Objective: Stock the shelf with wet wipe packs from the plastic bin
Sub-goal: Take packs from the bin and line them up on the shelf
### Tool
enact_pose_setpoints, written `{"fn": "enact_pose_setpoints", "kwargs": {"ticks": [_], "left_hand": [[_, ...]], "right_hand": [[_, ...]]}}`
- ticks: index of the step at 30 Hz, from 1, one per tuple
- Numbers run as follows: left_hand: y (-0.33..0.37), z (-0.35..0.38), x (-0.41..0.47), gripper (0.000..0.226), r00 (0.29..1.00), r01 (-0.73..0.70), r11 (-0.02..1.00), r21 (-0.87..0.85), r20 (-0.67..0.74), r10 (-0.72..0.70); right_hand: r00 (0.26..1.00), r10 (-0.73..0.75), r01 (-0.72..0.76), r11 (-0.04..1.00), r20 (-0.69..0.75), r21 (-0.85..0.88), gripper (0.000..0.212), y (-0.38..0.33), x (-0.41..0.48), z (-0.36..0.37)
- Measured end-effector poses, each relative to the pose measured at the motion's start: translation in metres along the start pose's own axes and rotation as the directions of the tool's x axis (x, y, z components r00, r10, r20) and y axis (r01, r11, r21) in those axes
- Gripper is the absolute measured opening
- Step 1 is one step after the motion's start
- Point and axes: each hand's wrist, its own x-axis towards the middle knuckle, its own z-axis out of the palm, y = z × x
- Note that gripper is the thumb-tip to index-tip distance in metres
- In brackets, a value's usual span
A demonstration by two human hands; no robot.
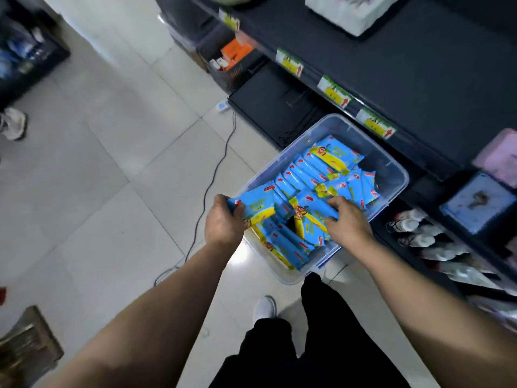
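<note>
Nearest the camera, the person's black trousers (316, 343) and a white shoe (265, 306) stand just short of the clear plastic bin (398, 170). The stance probably lets both arms reach down into it without stepping.

The left hand (223, 224) has its fingers and thumb curled round the end of a blue and yellow wet wipe pack (256, 204). It holds the pack tilted over the bin's left rim, apparently drawn free of the rows.

The right hand (348, 222) reaches in from the shelf side. Its thumb and fingers close on the edge of a second pack (309, 219), which lies flat on top of the others, likely so that two come out in one trip.

The remaining packs (316, 169) stand on edge in close rows, with one lying across the far end, so the bin is still well filled.

The bin sits on the tiled floor (117, 163), right against the dark shelf (425, 68), which keeps the lift short. The shelf's broad top, behind the yellow price tags (291, 63), looks like the place for the packs. A thin cable (215, 172) trails across the floor to the left.
</note>
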Motion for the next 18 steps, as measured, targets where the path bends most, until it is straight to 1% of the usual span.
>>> {"fn": "enact_pose_setpoints", "kwargs": {"ticks": [2,4,8,11,13,14,16,18], "left_hand": [[0.007,-0.009,-0.005,0.019,0.999,-0.047,0.997,-0.055,0.008,0.047],[0.007,-0.017,-0.013,0.023,0.993,-0.11,0.989,-0.095,0.028,0.113],[0.015,-0.034,-0.036,0.022,0.971,-0.219,0.956,-0.196,0.057,0.234],[0.027,-0.044,-0.056,0.021,0.932,-0.328,0.921,-0.21,0.086,0.352],[0.036,-0.045,-0.068,0.023,0.893,-0.415,0.888,-0.198,0.102,0.439],[0.041,-0.043,-0.076,0.025,0.867,-0.454,0.867,-0.205,0.122,0.483],[0.054,-0.038,-0.09,0.028,0.815,-0.521,0.823,-0.228,0.155,0.559],[0.07,-0.033,-0.113,0.028,0.746,-0.584,0.767,-0.265,0.197,0.636]], "right_hand": [[0.993,-0.009,0.008,1.0,-0.118,-0.005,0.035,0.0,-0.021,-0.005],[0.974,0.011,-0.003,0.999,-0.225,0.037,0.035,0.002,-0.05,-0.008],[0.952,0.063,-0.022,0.99,-0.299,0.139,0.039,0.009,-0.106,-0.015],[0.919,0.121,-0.057,0.982,-0.375,0.179,0.041,0.015,-0.146,-0.024],[0.873,0.193,-0.109,0.972,-0.448,0.206,0.041,0.021,-0.177,-0.033],[0.837,0.223,-0.127,0.967,-0.499,0.22,0.04,0.024,-0.194,-0.038],[0.757,0.262,-0.133,0.959,-0.598,0.252,0.039,0.028,-0.223,-0.045],[0.666,0.314,-0.122,0.941,-0.677,0.317,0.038,0.037,-0.255,-0.051]]}}
